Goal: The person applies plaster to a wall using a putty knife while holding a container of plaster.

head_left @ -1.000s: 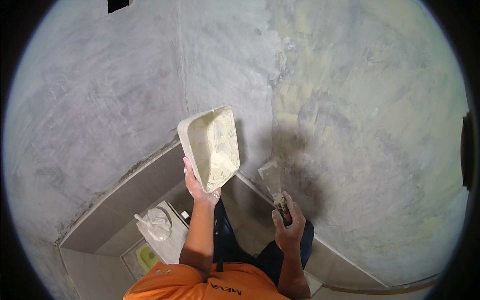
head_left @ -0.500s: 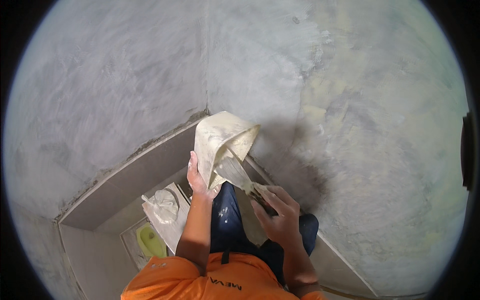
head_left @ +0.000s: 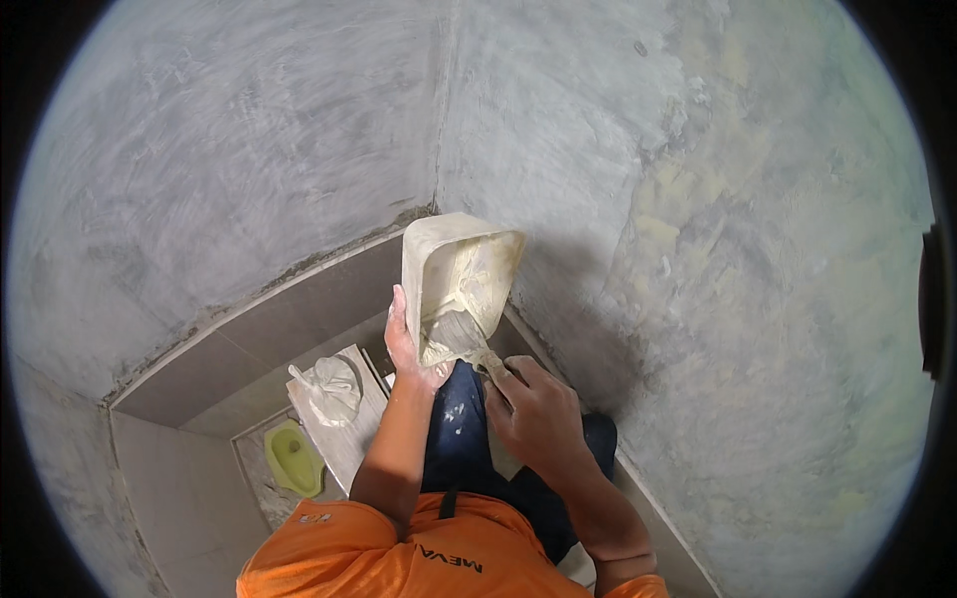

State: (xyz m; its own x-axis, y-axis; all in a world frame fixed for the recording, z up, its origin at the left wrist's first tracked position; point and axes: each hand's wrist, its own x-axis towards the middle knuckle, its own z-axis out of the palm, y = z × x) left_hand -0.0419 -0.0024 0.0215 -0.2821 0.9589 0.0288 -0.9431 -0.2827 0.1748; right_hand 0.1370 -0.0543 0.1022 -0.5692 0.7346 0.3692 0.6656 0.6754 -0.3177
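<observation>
My left hand [head_left: 409, 344], dusted with white, grips the lower left side of a cream-white tub [head_left: 415, 261]. The tub is tilted so that its mouth faces up and towards the right, and pale putty [head_left: 478, 271] coats its inner walls. In my right hand [head_left: 540, 407] is a putty knife [head_left: 460, 331], held by the handle. Its broad, smeared blade lies inside the tub near the lower rim, over a lump of putty. My fingers hide most of the knife's handle.
Two patchy skim-coated walls [head_left: 738, 299] meet in a corner ahead, above a grey tiled ledge [head_left: 249, 349]. Below left, a white plastic bag [head_left: 332, 389] sits on a board [head_left: 349, 434], beside a yellow-green squat toilet [head_left: 293, 458]. My legs are under the tub.
The tub has turned, so its inside shows more fully. My right hand has shifted left and slightly up, and the knife's blade has changed its angle inside the tub.
</observation>
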